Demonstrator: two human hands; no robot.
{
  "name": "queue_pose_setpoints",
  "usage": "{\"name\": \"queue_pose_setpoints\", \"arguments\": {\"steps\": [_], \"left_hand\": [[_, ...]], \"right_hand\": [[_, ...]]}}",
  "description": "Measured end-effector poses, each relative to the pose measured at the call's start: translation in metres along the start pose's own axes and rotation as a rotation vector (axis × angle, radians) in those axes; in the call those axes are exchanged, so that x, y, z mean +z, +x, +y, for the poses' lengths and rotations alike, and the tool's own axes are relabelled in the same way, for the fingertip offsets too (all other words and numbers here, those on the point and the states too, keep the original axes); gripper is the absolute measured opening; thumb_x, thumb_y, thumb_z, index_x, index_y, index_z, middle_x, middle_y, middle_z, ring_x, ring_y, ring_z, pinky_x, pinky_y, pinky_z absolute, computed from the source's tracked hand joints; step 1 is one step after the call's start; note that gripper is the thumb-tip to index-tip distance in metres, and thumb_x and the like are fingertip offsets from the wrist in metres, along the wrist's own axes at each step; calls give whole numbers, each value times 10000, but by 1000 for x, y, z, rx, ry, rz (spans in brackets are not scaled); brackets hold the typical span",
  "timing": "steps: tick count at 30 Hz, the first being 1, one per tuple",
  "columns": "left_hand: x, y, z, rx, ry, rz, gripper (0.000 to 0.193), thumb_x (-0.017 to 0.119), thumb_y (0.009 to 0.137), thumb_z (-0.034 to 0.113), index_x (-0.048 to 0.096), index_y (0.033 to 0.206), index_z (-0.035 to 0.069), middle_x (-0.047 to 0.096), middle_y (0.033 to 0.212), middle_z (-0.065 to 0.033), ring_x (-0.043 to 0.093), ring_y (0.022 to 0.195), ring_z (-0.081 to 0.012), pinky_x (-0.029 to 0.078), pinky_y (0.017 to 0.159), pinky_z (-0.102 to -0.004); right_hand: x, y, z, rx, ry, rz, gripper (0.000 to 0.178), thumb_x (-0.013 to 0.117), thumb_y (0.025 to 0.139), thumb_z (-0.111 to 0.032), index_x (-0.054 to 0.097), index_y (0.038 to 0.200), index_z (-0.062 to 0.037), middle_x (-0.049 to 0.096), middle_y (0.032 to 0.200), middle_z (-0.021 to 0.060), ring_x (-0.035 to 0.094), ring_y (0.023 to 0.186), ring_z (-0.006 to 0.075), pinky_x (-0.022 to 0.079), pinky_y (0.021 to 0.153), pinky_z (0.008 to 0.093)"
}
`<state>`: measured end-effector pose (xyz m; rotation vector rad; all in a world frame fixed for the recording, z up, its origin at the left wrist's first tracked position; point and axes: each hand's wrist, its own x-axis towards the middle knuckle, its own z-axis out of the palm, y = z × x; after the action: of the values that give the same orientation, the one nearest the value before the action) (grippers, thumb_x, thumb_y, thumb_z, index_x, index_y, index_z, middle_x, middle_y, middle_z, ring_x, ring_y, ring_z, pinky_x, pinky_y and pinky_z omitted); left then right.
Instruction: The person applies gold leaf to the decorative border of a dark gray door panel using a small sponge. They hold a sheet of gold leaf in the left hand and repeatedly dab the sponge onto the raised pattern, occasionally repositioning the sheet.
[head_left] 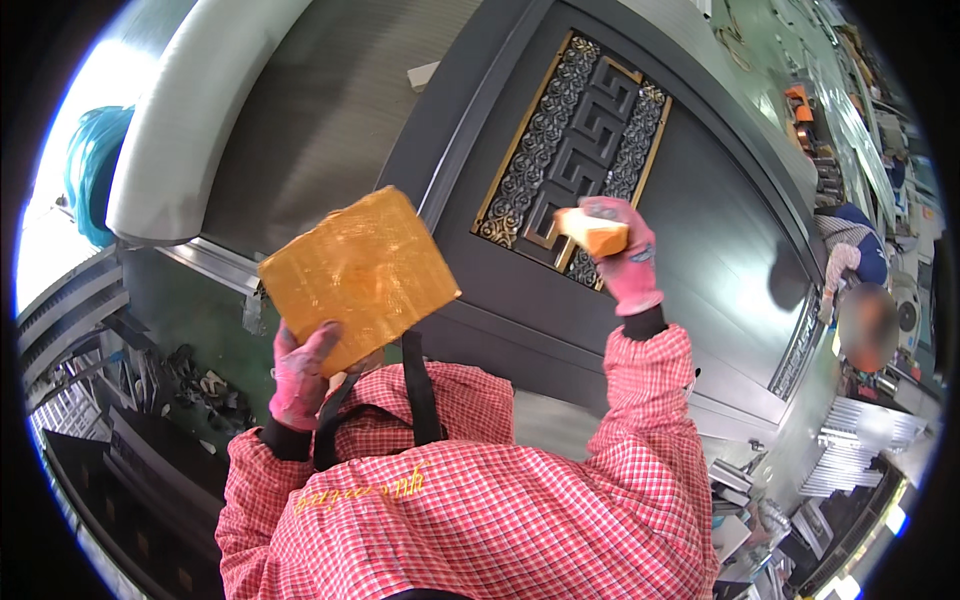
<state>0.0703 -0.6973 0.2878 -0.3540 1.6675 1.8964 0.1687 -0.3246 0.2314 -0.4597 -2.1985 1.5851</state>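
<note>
My left hand (300, 378), in a pink glove, grips a flat rectangular board (360, 275) by its lower left edge. Its face is coated in shiny gold-orange. In my gloved right hand (625, 258) is a small block, seemingly a sponge (594, 232), pale on top and orange below. That hand is above a dark grey door panel (720, 210) lying flat. Near the sponge is the door's ornamental inset (575, 140), with raised dark floral strips, a key-pattern band and gold-coloured edging. My right hand covers part of the inset's lower end.
A large pale padded roll (190, 110) lies at the left, beside a teal plastic bundle (95, 175). Dark metal profiles (110, 460) are stacked at lower left. At the far right a co-worker (855, 260) leans near the door's end. Silvery metal strips (865, 440) lie at lower right.
</note>
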Motion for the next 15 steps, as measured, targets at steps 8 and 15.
{"name": "queue_pose_setpoints", "arguments": {"steps": [8, 15], "left_hand": [[-25, -6, 4, 0, 5, 21, 384, 637, 831, 127, 458, 1156, 28, 614, 947, -128, 649, 624, -253, 518, 433, -282], [-19, -11, 6, 15, 108, 69, 391, 646, 826, 175, 454, 1137, 36, 619, 893, -117, 619, 593, -205, 452, 424, -242]], "right_hand": [[-52, -66, 126, 129, -633, -142, 416, 692, 569, 76, 644, 934, -117, 655, 982, 65, 602, 974, 296, 483, 844, 337], [-38, -67, 141, 70, -775, -216, 464, 676, 571, 70, 648, 983, -141, 650, 1013, 50, 599, 947, 288, 486, 842, 330]]}}
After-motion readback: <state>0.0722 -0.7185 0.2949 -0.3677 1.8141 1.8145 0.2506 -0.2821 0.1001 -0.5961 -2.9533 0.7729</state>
